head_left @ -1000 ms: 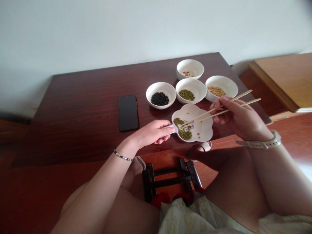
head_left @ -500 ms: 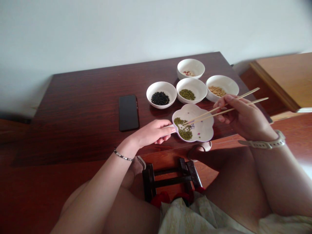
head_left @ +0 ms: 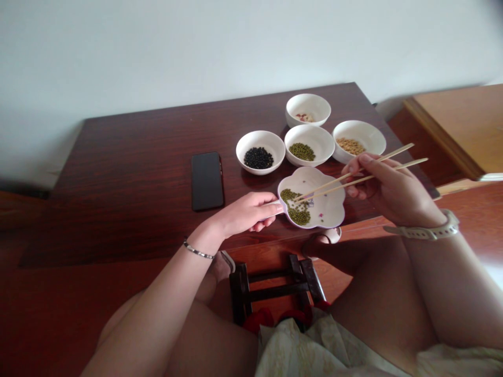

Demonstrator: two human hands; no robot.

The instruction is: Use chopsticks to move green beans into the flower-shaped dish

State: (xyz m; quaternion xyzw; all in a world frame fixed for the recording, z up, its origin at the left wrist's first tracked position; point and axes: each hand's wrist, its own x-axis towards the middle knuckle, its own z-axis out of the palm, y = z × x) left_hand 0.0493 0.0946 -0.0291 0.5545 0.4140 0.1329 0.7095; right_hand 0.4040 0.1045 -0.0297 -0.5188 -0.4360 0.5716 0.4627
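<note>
My left hand (head_left: 255, 212) is closed around the handle of a white, flower-shaped dish (head_left: 333, 207) with a lilac rim. Green mung beans (head_left: 301, 216) lie in the dish, mostly at the handle side. In my right hand (head_left: 387, 183) is a pair of wooden chopsticks (head_left: 334, 183), their tips close together among the beans. Whether a bean is pinched between the tips is too small to tell. Just behind the dish stands a white bowl (head_left: 324, 152) of mung beans. Left of it is a bowl (head_left: 261, 137) of black beans, and right of it a bowl (head_left: 371, 139) of tan beans.
A fourth white bowl (head_left: 316, 102) with a few reddish and pale pieces stands at the back. A black phone (head_left: 207, 180) lies on the dark wooden table (head_left: 133, 173) to the left. Below the table edge is a dark stool (head_left: 275, 290); a lighter wooden surface (head_left: 463, 125) is at right.
My right hand and the back ends of the chopsticks have shifted slightly left. The chopstick tips stay among the beans, and my left hand keeps its place on the handle.
</note>
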